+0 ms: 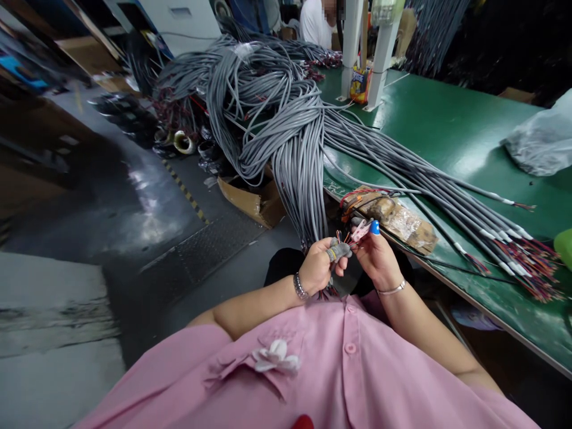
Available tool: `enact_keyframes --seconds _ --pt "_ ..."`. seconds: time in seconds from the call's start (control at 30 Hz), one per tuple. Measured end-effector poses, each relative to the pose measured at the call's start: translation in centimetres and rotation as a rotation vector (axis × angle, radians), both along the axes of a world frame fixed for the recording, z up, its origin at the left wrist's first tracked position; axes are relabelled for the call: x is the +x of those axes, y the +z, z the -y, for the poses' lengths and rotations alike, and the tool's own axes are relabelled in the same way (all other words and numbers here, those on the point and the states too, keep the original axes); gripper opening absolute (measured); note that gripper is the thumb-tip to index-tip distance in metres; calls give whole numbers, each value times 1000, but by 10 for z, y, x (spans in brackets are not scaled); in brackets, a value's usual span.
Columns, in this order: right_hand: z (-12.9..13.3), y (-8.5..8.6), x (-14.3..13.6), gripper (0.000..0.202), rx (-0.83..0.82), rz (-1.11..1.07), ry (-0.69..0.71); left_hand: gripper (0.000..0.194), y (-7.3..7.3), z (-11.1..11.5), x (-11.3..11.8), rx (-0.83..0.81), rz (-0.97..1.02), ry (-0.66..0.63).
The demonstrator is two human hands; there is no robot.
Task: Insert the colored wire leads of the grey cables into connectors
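My left hand (316, 266), with a grey covering on its thumb or finger, is closed in front of my chest. It pinches the thin coloured wires (339, 236) at a cable's end. My right hand (379, 259), with a blue cover on one fingertip, is close beside it. Its fingers are closed on a small pink piece (360, 231) at the wires; its exact kind is too small to make out. A thick bundle of grey cables (304, 173) hangs off the bench edge toward my lap, partly behind my hands.
On the green bench (447, 131) lie more cables (424, 179) with stripped coloured ends (531, 268). A taped cardboard block (397, 220) sits at the bench edge. A plastic bag (543, 137) is at right. An open carton (250, 199) stands on the floor. A person (315, 27) is behind.
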State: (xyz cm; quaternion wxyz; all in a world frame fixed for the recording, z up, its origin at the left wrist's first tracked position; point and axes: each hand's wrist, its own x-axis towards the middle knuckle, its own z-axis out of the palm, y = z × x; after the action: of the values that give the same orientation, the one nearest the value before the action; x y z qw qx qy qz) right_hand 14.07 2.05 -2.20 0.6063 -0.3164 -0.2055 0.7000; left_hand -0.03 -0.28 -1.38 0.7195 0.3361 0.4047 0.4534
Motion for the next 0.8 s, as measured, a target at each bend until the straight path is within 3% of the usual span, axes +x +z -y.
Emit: enact_keyframes --seconds 0.2,0.47,0.67,0.8 --pt "-2 -8 3 39 -40 -59 27 31 4 5 -3 14 7 20" --pt "0 -3 5 26 11 5 29 26 10 8 -3 29 82 82" --pt "0 -11 3 37 65 76 -40 25 7 6 1 39 88 84" --pt "-3 -13 1 41 41 27 30 26 7 6 4 34 77 78"
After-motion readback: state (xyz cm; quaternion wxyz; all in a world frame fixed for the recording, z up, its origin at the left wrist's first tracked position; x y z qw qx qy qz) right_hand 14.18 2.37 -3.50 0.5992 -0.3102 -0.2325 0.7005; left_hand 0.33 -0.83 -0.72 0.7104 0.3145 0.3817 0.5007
